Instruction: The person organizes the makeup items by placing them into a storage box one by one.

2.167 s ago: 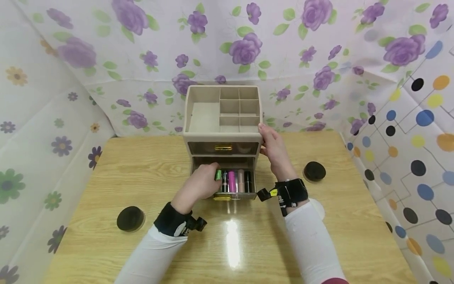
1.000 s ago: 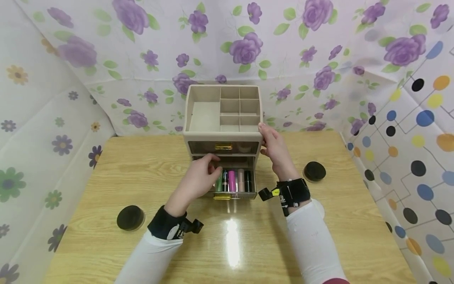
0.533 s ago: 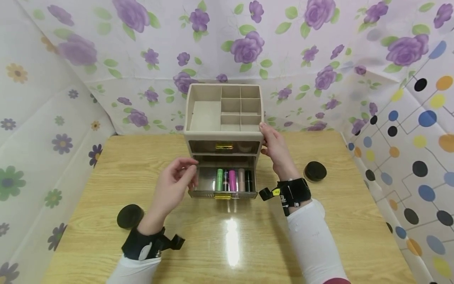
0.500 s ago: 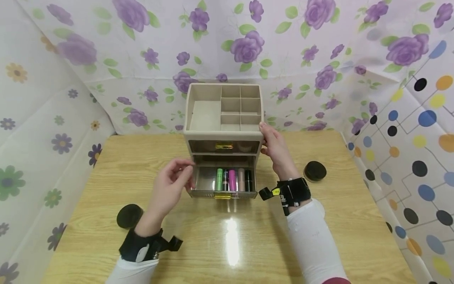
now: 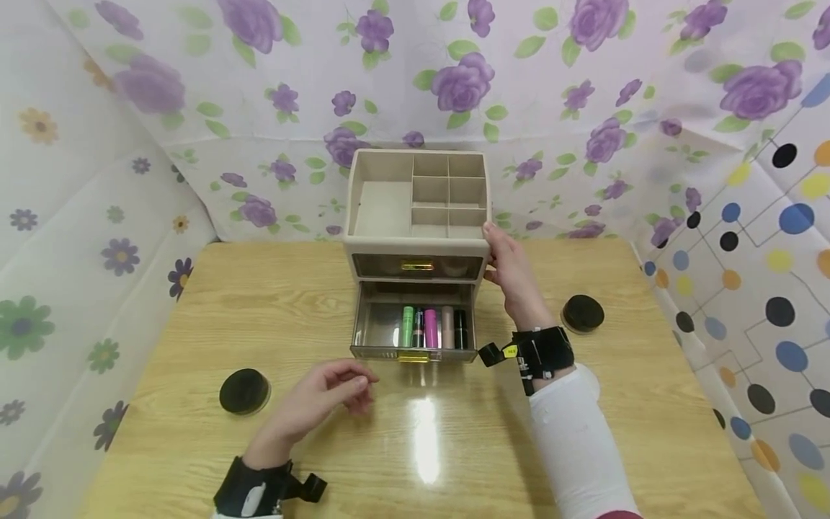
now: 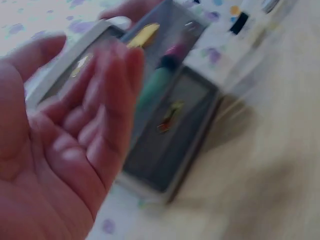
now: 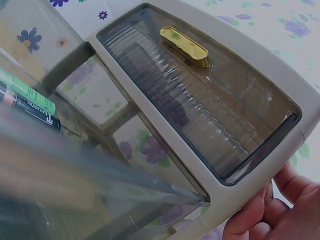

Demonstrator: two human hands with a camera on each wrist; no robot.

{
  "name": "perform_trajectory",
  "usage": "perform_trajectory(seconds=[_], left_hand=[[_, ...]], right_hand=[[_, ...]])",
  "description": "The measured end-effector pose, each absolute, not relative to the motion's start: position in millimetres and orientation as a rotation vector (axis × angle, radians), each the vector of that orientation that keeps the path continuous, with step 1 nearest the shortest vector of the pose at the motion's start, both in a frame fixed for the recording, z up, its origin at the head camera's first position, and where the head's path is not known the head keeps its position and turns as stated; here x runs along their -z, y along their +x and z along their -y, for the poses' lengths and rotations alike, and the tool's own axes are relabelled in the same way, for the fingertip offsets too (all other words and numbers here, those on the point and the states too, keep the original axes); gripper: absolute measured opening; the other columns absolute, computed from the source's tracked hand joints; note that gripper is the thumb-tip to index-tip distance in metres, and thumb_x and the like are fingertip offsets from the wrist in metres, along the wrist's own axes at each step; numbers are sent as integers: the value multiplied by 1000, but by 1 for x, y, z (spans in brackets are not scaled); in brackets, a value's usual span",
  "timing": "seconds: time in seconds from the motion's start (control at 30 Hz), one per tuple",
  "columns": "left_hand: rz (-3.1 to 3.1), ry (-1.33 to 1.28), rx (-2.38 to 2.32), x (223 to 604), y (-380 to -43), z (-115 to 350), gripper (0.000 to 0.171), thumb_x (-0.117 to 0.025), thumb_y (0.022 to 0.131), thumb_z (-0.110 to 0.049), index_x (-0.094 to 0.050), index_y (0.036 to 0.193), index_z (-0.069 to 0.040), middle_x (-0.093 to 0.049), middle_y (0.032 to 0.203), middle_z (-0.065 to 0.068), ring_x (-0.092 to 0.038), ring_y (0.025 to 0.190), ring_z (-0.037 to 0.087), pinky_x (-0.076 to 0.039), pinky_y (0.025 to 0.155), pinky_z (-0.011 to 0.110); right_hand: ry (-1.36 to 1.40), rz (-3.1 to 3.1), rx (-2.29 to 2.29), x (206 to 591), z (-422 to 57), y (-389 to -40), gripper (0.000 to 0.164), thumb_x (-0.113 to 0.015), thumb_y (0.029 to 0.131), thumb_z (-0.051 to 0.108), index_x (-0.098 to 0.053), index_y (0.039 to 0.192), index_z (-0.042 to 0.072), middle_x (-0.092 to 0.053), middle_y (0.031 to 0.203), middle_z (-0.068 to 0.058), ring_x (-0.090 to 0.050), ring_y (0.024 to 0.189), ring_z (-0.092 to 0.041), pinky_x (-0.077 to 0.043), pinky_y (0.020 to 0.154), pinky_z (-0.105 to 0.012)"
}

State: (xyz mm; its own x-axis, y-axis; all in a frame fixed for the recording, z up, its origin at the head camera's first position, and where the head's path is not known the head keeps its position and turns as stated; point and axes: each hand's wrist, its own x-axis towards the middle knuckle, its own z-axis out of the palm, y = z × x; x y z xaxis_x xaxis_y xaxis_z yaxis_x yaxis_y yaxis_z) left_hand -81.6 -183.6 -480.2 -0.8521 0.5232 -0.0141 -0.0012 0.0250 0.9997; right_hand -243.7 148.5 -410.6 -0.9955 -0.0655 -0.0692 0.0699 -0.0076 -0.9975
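A beige cosmetics organizer (image 5: 418,245) stands at the back of the table, its lower drawer (image 5: 379,328) pulled out. Several lipstick-like tubes lie side by side in that drawer, among them a green tube (image 5: 407,328), a magenta tube (image 5: 431,329) and a beige tube (image 5: 447,328). My left hand (image 5: 324,396) hovers in front of the drawer's left corner, apart from it, fingers loosely bent around nothing. Blurred in the left wrist view, the left palm (image 6: 75,145) is bare. My right hand (image 5: 512,270) grips the organizer's right side, thumb at the front corner; some fingers are hidden behind.
A black round lid (image 5: 244,391) lies on the table at left, another black round lid (image 5: 583,313) at right. A white round piece (image 5: 588,382) is partly under the right sleeve. Flowered cloth (image 5: 415,72) hangs behind the organizer.
My left hand has let go of the green tube in the drawer, moved left out of it, then down in front of it. The right hand stays on the organizer. The view has shifted slightly.
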Motion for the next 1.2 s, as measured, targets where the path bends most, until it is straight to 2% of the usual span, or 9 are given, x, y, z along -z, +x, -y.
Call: perform_trajectory(seconds=[0.1, 0.23, 0.37, 0.5, 0.6, 0.7, 0.9, 1.03, 1.2], left_hand=[[-1880, 417, -1875, 492, -84, 166, 41, -59, 111, -13, -56, 138, 18, -66, 120, 38, -74, 98, 31, -63, 86, 48], [-1832, 366, -1892, 501, -87, 146, 51, -59, 111, -15, -47, 147, 19, -63, 132, 39, -73, 107, 37, -60, 94, 52], [-1801, 337, -1934, 504, -89, 129, 49, -56, 112, -16, -48, 143, 21, -62, 132, 40, -74, 107, 39, -58, 95, 57], [-1752, 243, -1970, 502, -90, 115, 46, -56, 113, -21, -56, 137, 19, -64, 131, 38, -71, 107, 48, -56, 93, 66], [-1742, 183, -1989, 500, -90, 109, 42, -54, 114, -22, -61, 132, 16, -66, 130, 36, -69, 108, 53, -55, 93, 67], [-1743, 141, -2012, 499, -91, 106, 40, -52, 114, -21, -64, 126, 15, -67, 129, 34, -72, 105, 49, -57, 94, 62], [-1769, 79, -2072, 500, -92, 103, 38, -58, 112, -21, -69, 121, 14, -72, 121, 31, -77, 90, 23, -63, 86, 38], [-1759, 68, -2111, 500, -91, 101, 35, -60, 111, -19, -71, 119, 13, -74, 116, 28, -77, 87, 21, -63, 82, 34], [-1726, 49, -2149, 498, -92, 96, 36, -61, 111, -20, -71, 118, 14, -72, 116, 33, -77, 84, 20, -63, 79, 32]], right_hand=[[3, -2153, 2161, 412, -150, -244, 66, -51, 106, 61, -62, 138, 3, -64, 113, -7, -59, 99, -18, -45, 77, -31], [-1, -2165, 2152, 413, -150, -244, 64, -52, 106, 61, -63, 134, 5, -64, 111, -6, -57, 96, -18, -43, 75, -30], [-6, -2175, 2150, 413, -150, -245, 64, -51, 107, 61, -63, 133, 5, -63, 112, -7, -57, 97, -18, -43, 76, -30], [-4, -2176, 2153, 412, -150, -245, 63, -51, 107, 60, -64, 133, 4, -64, 112, -7, -58, 98, -17, -44, 76, -29], [-4, -2168, 2161, 411, -150, -244, 62, -51, 107, 60, -64, 131, 5, -64, 111, -7, -58, 97, -17, -44, 75, -29], [-8, -2156, 2176, 410, -150, -244, 60, -52, 107, 60, -65, 128, 6, -64, 110, -6, -58, 96, -17, -44, 74, -30], [-28, -2132, 2190, 413, -148, -242, 56, -51, 107, 57, -65, 126, 7, -65, 110, -7, -60, 98, -19, -45, 78, -33], [-37, -2141, 2184, 414, -148, -242, 57, -50, 108, 57, -64, 130, 6, -65, 112, -8, -60, 100, -20, -46, 80, -33], [-32, -2149, 2183, 413, -150, -243, 61, -49, 108, 57, -63, 134, 4, -64, 115, -9, -61, 103, -20, -47, 81, -33]])
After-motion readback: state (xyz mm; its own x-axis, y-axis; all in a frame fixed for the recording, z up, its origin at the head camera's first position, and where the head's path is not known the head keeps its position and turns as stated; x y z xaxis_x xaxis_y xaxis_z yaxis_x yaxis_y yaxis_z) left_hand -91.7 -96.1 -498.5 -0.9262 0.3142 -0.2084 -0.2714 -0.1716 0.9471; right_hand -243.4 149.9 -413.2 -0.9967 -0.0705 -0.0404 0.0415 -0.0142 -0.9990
